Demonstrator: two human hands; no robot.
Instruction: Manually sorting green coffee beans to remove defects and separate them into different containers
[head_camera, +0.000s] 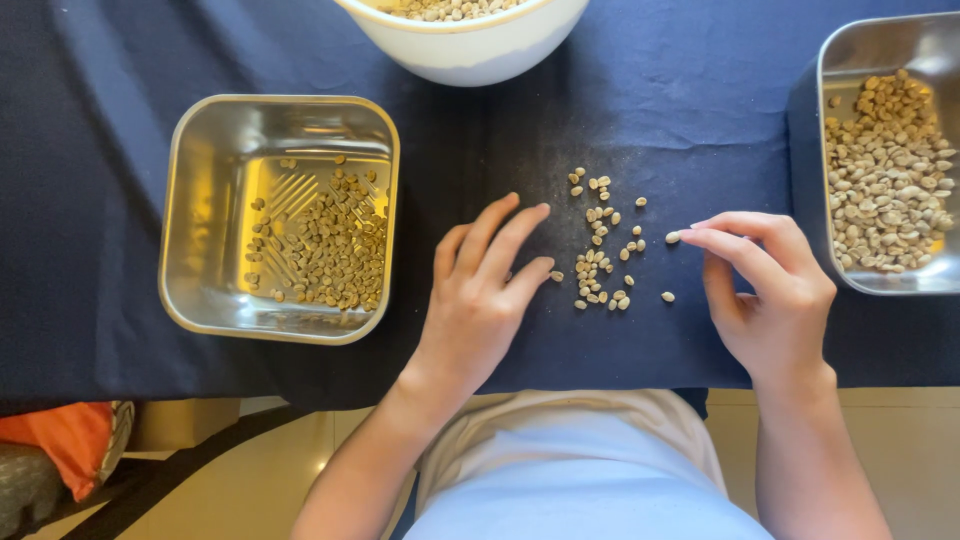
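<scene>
Bench covered with a dark blue cloth (680, 110). Loose beans (600, 245) lie scattered in a small patch at the centre, pale tan, between the two hands. Left hand (480, 290) rests flat on the cloth, fingers spread and extended, grip open, holding nothing; its fingertips sit just beside the left edge of the patch, one bean near the forefinger tip. Right hand (775, 290) hovers at the right of the patch, fingers curled loosely, forefinger tip touching a single bean (672, 237); nothing pinched, grip open. Another stray bean lies just below it. Left tray (190, 215), square steel, holds a thin layer of darker beans gathered toward its right side. Right tray (835, 70), steel, cut by the frame edge, holds a fuller heap of pale beans. White bowl (470, 55) at top centre, also with beans, partly out of view.
</scene>
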